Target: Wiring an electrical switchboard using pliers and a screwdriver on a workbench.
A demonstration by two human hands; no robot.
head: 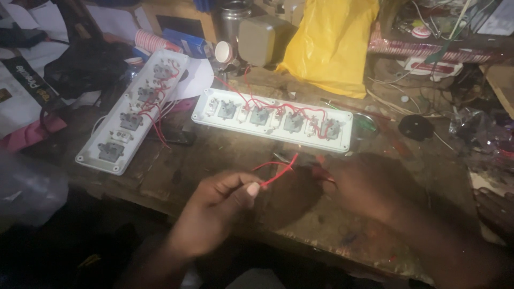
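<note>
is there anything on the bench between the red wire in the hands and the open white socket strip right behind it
Nothing visible. The left hand pinches the short red wire and the right hand is at its other end. Between the wire and the white socket strip only bare wooden bench shows, though the light there is dim.

1. a worn wooden workbench [225,155] fills the view, its top scratched, stained and dark along the near edge.
2. a bright light falls on the middle of the bench; the corners and the space below the near edge lie in deep shadow.
3. the back of the bench is crowded: a yellow plastic bag [329,43], a grey box [262,37] just left of it, and a metal can [233,18] behind.
4. at the far left lie a black bag [85,67] and white papers [21,101].
5. at the right are tangled wires [439,85] and a round black disc [416,127].
</note>
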